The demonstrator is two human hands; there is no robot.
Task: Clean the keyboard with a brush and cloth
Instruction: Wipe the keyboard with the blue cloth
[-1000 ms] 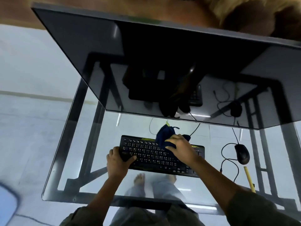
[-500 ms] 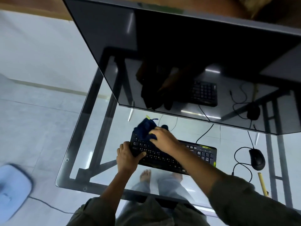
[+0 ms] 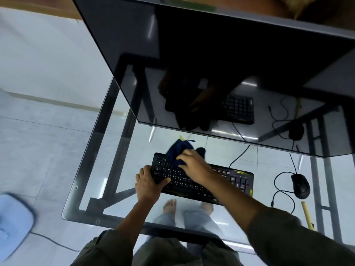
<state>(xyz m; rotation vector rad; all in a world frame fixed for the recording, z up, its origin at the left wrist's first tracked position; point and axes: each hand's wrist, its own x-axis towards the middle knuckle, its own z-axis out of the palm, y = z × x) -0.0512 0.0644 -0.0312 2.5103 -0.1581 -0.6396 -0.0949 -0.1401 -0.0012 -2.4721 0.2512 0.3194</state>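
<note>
Keyboard (image 3: 238, 179), black with yellow-green trim, lies at the centre of the frame on a clear glass table (image 3: 82, 179) with a dark metal frame, near its front edge. Bare glass lies open to its left, and a narrower strip runs behind it up to the lower edge of a large dark monitor (image 3: 211, 64) filling the upper frame. At the right sits a black wired mouse (image 3: 300, 186) with its cable looped beside it, and a yellow rod-shaped handle (image 3: 307, 215) lies at the lower right. The left hand (image 3: 148, 183) grips the keyboard's left end, thumb on the keys. The right hand (image 3: 194, 164), fingers bent, presses a dark blue cloth (image 3: 176, 150) on the upper-left keys.
</note>
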